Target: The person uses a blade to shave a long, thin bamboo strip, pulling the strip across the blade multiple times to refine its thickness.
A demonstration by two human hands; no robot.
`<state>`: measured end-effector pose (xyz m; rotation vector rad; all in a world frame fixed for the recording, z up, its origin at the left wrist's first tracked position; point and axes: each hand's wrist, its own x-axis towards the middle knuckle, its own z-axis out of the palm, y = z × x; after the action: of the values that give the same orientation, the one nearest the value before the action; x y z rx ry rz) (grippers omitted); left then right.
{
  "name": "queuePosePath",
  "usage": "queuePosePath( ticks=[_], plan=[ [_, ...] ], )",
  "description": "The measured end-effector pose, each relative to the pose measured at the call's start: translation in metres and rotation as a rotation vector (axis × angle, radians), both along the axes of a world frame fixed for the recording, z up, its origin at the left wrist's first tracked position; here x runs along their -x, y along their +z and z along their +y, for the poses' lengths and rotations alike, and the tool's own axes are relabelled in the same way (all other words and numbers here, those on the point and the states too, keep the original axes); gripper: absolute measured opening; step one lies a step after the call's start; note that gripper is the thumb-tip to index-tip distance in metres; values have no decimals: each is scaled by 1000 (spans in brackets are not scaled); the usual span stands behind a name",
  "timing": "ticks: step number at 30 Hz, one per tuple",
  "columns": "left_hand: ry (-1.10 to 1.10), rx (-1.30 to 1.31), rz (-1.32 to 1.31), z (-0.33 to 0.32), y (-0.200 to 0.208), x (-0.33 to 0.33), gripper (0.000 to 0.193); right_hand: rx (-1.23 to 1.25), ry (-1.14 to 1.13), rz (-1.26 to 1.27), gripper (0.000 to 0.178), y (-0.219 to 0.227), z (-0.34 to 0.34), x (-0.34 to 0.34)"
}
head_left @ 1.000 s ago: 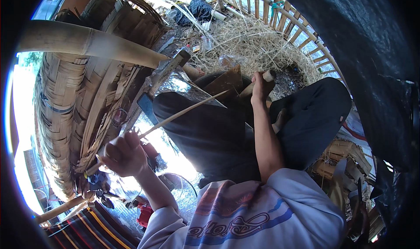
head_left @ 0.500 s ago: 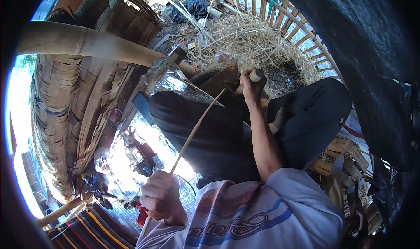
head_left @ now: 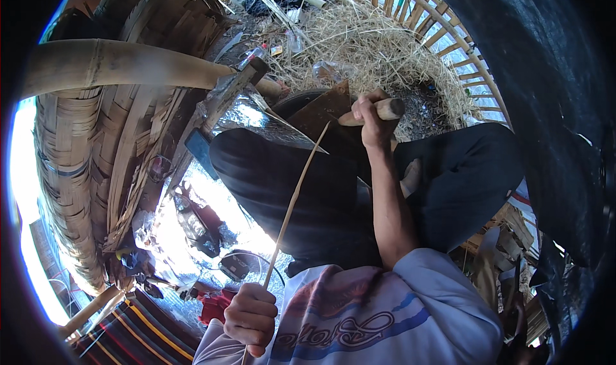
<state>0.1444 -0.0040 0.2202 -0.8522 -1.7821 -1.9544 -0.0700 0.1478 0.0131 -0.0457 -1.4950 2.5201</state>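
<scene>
1. Left hand (head_left: 251, 319): grip closed around the pale stick (head_left: 293, 201) by its near part; it slants across the left leg (head_left: 256, 163).
2. Right hand (head_left: 377, 126): grip wrapped round a wooden handle (head_left: 390, 110), beside a brown blade (head_left: 321, 113).
3. Stick already slim; what remains, I cannot tell.

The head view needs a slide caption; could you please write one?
The left hand grips a thin wooden stick, the right hand a wooden handle, dry straw beyond.

The left grip (head_left: 251, 319) hides part of the stick (head_left: 291, 206), cropped by the lower edge.
</scene>
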Motion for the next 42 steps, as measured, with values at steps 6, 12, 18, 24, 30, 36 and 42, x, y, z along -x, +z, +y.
queuePosePath(
  ticks=[6, 12, 18, 24, 30, 36, 42],
  plan=[
    [-73, -47, -4, -4, -6, 14, 53, -429, 109, -87, 22, -33, -13, -2],
    [56, -76, 17, -2, 2, 12, 51, -252, 67, 38, 21, -1, -13, -3],
    [-3, -95, 58, -10, -8, 21, 52, -498, 67, 43, 23, -23, -14, -2],
    [26, -103, 58, -9, -3, 19, 51, -544, 80, 89, 19, -29, -19, -9],
    [53, -83, 53, -11, -4, 23, 51, -334, 94, 101, 21, -8, -16, -15],
    [94, -84, 60, -10, 0, 19, 50, -427, 124, 28, 20, -42, -21, -16],
    [149, -146, 54, -16, -10, 10, 49, -341, 119, 93, 19, -23, -13, -18]
  ],
)
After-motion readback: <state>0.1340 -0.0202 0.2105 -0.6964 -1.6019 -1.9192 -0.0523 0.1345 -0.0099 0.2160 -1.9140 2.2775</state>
